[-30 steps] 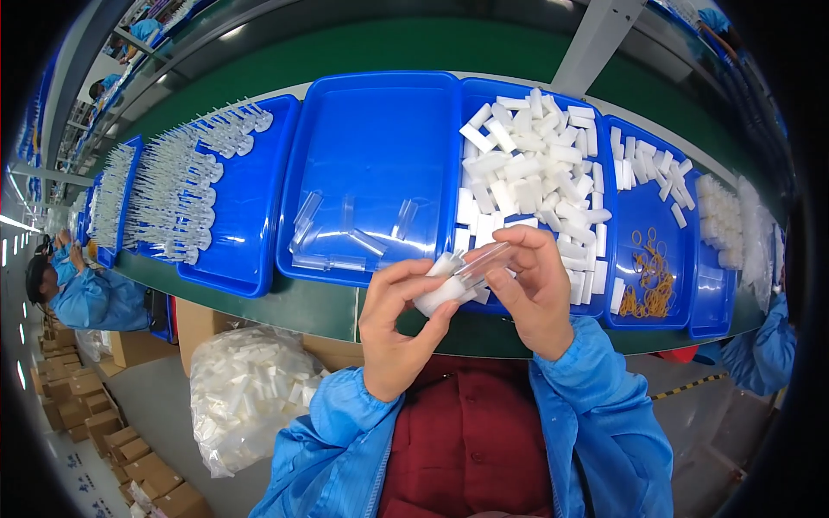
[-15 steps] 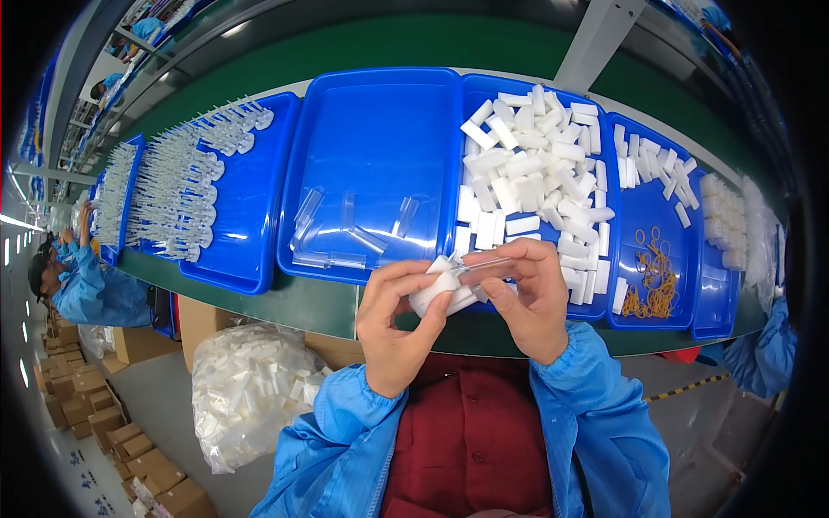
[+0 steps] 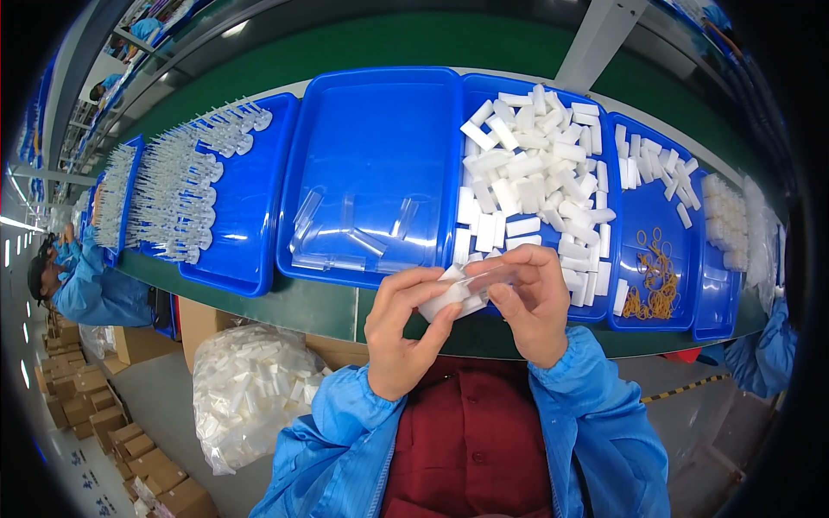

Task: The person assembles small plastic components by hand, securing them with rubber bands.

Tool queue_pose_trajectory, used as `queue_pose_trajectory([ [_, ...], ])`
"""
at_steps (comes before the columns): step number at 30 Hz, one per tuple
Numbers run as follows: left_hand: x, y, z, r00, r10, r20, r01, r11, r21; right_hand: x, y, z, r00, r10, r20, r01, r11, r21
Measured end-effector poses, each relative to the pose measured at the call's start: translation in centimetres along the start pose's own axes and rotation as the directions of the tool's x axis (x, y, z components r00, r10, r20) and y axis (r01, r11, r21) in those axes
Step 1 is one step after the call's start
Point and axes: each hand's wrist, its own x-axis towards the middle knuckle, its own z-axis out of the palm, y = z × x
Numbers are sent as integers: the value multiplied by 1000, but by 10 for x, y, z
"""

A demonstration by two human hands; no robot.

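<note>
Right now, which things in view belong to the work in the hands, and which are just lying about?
In hand:
left hand and right hand holding a white block and a clear sleeve
tray of white blocks
tray of clear sleeves

Lying about:
rubber bands
bag of white pieces
cardboard boxes

The person is wearing a bright blue work jacket, and its long sleeves are ending in gathered, elastic cuffs at both wrists. The left hand (image 3: 404, 332) and the right hand (image 3: 534, 302) are showing bare, no gloves on them. The jacket is hanging open down the front, and a dark red buttoned shirt is showing between its edges.
</note>
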Motion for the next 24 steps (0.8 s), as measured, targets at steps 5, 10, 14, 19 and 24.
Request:
queue_pose_trajectory([
  [5,1,0,-4,996,88,-13,-88,995,42,-4,-2,0,999,-27,30,25,998,60],
  [10,3,4,-8,986,107,131,-120,989,91,-8,4,-3,998,-59,35,58,998,14],
  [14,5,3,-11,983,93,161,-115,984,135,-5,6,-9,997,20,78,-24,999,45],
  [19,6,7,-9,990,118,73,-127,980,153,-3,3,-12,995,-15,100,13,1000,18],
  [24,1,6,-6,984,171,53,-179,954,240,-1,5,-8,993,-65,103,68,997,-31],
])
